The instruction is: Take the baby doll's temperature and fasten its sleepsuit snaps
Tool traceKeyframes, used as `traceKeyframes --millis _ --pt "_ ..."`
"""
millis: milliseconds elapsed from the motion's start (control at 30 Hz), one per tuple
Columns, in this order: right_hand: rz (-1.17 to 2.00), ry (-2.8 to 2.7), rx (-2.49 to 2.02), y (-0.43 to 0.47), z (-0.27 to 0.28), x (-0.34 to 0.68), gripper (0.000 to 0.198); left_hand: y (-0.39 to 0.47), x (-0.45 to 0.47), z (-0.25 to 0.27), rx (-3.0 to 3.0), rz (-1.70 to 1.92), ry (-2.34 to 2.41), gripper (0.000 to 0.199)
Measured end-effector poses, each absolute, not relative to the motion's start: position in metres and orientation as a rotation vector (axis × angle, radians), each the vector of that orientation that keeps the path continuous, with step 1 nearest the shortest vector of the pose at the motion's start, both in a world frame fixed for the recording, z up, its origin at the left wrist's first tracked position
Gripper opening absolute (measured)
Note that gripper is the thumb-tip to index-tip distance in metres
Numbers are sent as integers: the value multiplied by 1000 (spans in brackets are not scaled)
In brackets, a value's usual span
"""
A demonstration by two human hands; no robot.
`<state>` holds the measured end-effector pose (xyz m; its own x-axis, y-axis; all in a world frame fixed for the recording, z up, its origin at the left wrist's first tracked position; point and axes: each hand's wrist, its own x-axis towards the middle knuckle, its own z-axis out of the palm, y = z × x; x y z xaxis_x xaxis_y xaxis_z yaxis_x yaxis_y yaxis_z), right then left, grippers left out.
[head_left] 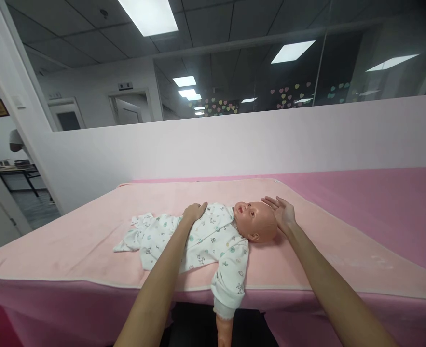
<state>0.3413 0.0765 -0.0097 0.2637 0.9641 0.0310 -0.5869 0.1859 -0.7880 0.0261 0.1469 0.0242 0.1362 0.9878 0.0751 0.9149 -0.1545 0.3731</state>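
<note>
A baby doll (256, 222) lies on its back on a peach blanket, head to the right. It wears a white outfit (205, 241) with small printed figures, and one sleeved arm hangs over the front edge. My left hand (195, 211) is closed on the far side of the doll's torso, its fingers partly hidden. Beside the top of the doll's head is my right hand (284, 213), open, with fingers stretched along the crown. Whether that palm touches the head I cannot tell for sure.
The peach blanket (89, 226) covers a table with pink cloth (379, 207) showing at the right. A white half wall (234, 147) with glass above stands behind. At the far left, a person in a white cap (16, 137) is near a desk (19, 169).
</note>
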Motion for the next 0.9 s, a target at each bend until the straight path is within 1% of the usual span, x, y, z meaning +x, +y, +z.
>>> traceKeyframes --millis 67,200,433,733,900 --pt "1246 -721 -804 73 -9 335 24 148 26 24 2178 451 1866 64" --pt "1421 -934 -910 66 -10 321 33 148 25 23 2179 459 1863 63" --pt "1441 -905 -910 67 -9 323 35 149 25 22 2187 471 1856 64" --pt "1308 -802 -869 77 -10 336 29 147 26 24 2189 469 1852 63" --pt "1174 -765 -841 76 -8 339 26 147 26 23 2186 470 1857 63"
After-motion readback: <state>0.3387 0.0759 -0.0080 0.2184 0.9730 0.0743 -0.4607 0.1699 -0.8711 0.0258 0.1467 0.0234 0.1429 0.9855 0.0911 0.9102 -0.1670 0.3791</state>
